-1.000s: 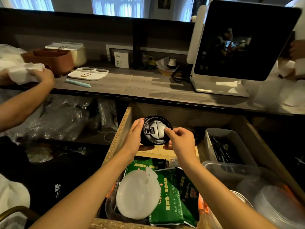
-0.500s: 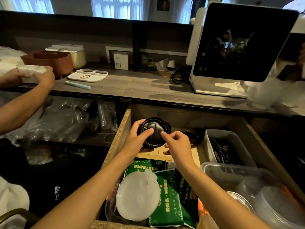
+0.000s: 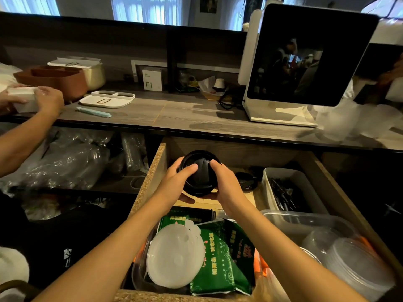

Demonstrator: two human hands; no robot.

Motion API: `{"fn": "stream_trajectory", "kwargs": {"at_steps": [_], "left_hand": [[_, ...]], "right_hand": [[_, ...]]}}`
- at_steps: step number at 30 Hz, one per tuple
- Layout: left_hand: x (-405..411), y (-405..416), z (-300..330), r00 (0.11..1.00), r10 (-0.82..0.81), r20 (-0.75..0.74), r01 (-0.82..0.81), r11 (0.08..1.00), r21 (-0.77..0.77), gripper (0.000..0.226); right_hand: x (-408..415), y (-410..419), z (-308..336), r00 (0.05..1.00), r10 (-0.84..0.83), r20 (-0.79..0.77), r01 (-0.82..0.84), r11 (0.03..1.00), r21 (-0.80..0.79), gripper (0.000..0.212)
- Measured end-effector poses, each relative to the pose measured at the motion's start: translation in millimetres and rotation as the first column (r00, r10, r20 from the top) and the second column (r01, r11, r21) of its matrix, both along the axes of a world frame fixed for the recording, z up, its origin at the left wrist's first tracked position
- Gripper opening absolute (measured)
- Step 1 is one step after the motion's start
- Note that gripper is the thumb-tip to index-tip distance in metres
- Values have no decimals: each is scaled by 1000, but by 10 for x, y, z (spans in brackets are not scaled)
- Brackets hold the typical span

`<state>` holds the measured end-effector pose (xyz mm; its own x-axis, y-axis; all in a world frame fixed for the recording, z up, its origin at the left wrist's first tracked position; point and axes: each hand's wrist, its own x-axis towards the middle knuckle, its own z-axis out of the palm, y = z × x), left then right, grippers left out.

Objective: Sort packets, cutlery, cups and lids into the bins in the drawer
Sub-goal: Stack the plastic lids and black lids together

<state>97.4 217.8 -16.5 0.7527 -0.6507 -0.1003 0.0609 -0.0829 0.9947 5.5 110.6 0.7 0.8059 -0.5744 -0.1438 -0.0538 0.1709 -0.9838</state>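
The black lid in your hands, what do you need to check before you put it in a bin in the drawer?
1. Hold on the black lid: left hand and right hand both grip it. Ok.
2. Lid lifted above the drawer, not resting in a bin: ok.
3. A bin that already has black lids: none shows from here. Cannot tell.
4. Front bin has room: the white lid and green packets fill it. Not ok.
5. Cutlery bin is the wrong home: dark cutlery lies in it. Not ok for a lid.
6. Path down past the arms: wood floor shows under the lid. Ok.
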Motion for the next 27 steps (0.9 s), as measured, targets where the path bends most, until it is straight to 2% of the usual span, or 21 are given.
{"fn": "stream_trajectory", "kwargs": {"at_steps": [3, 8, 12, 15, 21, 24, 27], "left_hand": [[76, -61, 74, 999, -7, 51, 0, 990, 142, 52], [302, -175, 129, 998, -16, 66, -1, 968, 250, 30], [476, -281, 12, 999, -2, 49, -16, 936, 352, 39], [595, -371, -137, 998, -26, 52, -1, 888, 459, 51], [738, -483, -408, 995, -60, 78, -5, 764, 646, 50], [812, -520, -514, 997, -63, 54, 9, 729, 684, 47], [838, -537, -572, 997, -57, 50, 8, 738, 674, 42]], "right_hand": [[102, -112, -38, 996, -55, -64, 53, 998, -37, 39], [365, -334, -61, 972, -13, -236, 13, 1000, -5, 46], [538, -498, -111, 926, 18, -377, -35, 999, -39, 55], [630, -522, -174, 866, 89, -492, -108, 994, -11, 51], [757, -532, -416, 758, 150, -635, -211, 977, -20, 37], [806, -508, -530, 728, 172, -664, -238, 971, -9, 37], [812, -479, -587, 718, 186, -671, -243, 970, 10, 40]]}}
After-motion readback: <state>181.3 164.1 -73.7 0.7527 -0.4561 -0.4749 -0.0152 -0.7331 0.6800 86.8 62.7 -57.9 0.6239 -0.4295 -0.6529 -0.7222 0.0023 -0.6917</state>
